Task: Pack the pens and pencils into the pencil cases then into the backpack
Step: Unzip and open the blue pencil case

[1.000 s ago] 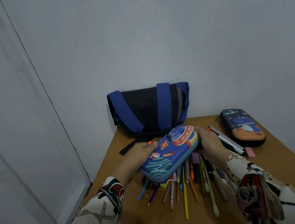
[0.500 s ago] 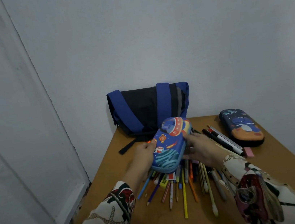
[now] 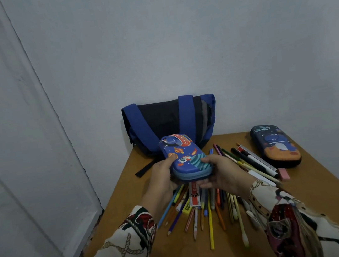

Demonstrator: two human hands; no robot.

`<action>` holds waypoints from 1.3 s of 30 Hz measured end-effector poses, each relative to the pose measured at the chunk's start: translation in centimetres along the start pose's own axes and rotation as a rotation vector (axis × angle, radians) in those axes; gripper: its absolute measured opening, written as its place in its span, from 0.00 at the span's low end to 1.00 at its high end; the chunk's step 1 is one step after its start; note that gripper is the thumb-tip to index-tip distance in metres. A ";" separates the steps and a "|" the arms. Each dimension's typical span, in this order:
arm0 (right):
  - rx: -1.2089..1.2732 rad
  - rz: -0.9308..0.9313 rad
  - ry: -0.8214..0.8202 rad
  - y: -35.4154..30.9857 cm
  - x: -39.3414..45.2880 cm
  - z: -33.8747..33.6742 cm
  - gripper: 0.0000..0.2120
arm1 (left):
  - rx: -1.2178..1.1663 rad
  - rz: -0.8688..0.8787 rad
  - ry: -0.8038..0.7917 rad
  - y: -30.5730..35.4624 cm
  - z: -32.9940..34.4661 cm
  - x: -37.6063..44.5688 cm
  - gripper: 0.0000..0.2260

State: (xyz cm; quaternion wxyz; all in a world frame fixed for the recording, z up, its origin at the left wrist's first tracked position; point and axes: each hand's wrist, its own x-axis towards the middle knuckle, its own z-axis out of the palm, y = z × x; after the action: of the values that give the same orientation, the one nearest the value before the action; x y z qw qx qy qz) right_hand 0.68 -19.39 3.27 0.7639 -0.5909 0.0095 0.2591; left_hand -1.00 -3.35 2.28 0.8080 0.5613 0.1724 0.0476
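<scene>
Both hands hold a blue space-print pencil case [image 3: 184, 156] above the table, its long axis pointing away from me toward the backpack. My left hand [image 3: 162, 178] grips its left side and my right hand [image 3: 222, 172] grips its near right end. The case looks zipped shut. Under it lies a heap of several pens and pencils [image 3: 208, 208], fanned toward me. More markers and pens [image 3: 249, 160] lie to the right. A second, dark pencil case [image 3: 275, 146] with an orange end rests at the right. The blue and black backpack [image 3: 169, 121] stands against the wall.
The wooden table [image 3: 316, 190] fills a corner: a wall behind, a white door to the left. A pink eraser [image 3: 284, 174] lies near the dark case. A black strap [image 3: 146, 168] trails from the backpack on the left.
The blue case has been turned from lying crosswise to pointing away from me, and lifted a little toward the backpack. Both hands have shifted along it.
</scene>
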 end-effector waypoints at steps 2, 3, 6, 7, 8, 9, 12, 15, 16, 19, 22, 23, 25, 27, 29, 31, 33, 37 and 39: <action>0.011 -0.009 0.040 0.1 0.1 -0.2 0.10 | -0.039 -0.018 -0.026 0.0 0.0 -0.1 0.13; 0.023 -0.012 0.056 0.2 0.1 -0.2 0.10 | -0.054 -0.033 -0.028 0.1 0.1 -0.2 0.14; 0.044 -0.015 0.068 0.4 0.2 -0.4 0.11 | -0.106 -0.058 -0.031 0.2 0.1 -0.2 0.17; 0.045 -0.017 0.066 0.5 0.2 -0.5 0.11 | -0.112 -0.060 -0.030 0.3 0.1 -0.2 0.17; 0.048 -0.020 0.064 0.6 0.2 -0.6 0.10 | -0.111 -0.058 -0.032 0.2 0.1 -0.1 0.17; 0.044 -0.022 0.065 0.7 0.3 -0.8 0.11 | -0.102 -0.047 -0.035 0.2 0.1 -0.1 0.17; 0.005 -0.002 0.061 0.9 0.4 -1.1 0.13 | -0.071 -0.023 -0.037 -0.1 -0.1 -0.2 0.17; -0.098 0.034 0.064 0.8 0.3 -1.3 0.15 | -0.055 -0.028 -0.038 -0.2 -0.4 -0.4 0.16; -0.150 0.052 0.065 0.7 0.3 -1.5 0.16 | -0.046 -0.034 -0.042 -0.2 -0.5 -0.5 0.15; -0.321 0.071 0.062 0.5 0.3 -1.8 0.21 | 0.051 -0.005 -0.067 -0.3 -0.8 -0.5 0.14; -0.363 -0.036 0.124 -0.2 0.1 -1.2 0.17 | 0.110 0.004 -0.082 -0.4 -0.8 -0.7 0.12; -0.371 -0.122 0.182 -0.5 0.3 -1.1 0.15 | 0.108 0.001 -0.103 -0.5 -0.7 -0.8 0.11; -0.497 -0.327 0.322 -1.1 1.4 -1.1 0.19 | 0.149 0.008 -0.141 -0.6 -0.6 -1.1 0.08; -0.708 -0.443 0.368 -2.1 2.1 -1.2 0.29 | 0.222 0.020 -0.185 -0.7 -0.4 -1.4 0.05; -0.949 -0.421 0.377 -3.2 2.6 -1.1 0.36 | 0.272 0.022 -0.241 -0.5 0.0 -2.1 0.02; -1.245 -0.338 0.388 -4.4 3.0 -0.8 0.37 | 0.302 0.022 -0.302 -0.4 0.4 -2.6 0.02; -1.482 -0.278 0.403 -5.2 3.5 -0.5 0.34 | 0.329 0.033 -0.344 -0.3 0.7 -2.9 0.04; -1.617 -0.217 0.444 -6.2 3.8 0.2 0.26 | 0.366 0.025 -0.359 -0.3 0.8 -3.1 0.03; -1.599 -0.177 0.416 -6.5 4.3 0.3 0.23 | 0.387 0.009 -0.369 -0.3 0.8 -3.1 0.02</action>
State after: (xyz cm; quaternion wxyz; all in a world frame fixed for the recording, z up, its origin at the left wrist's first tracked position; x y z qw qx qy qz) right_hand 6.99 -18.53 7.76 0.1139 -0.9899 -0.0831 0.0123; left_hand -3.72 -5.00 2.90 0.7032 0.7053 0.0256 -0.0855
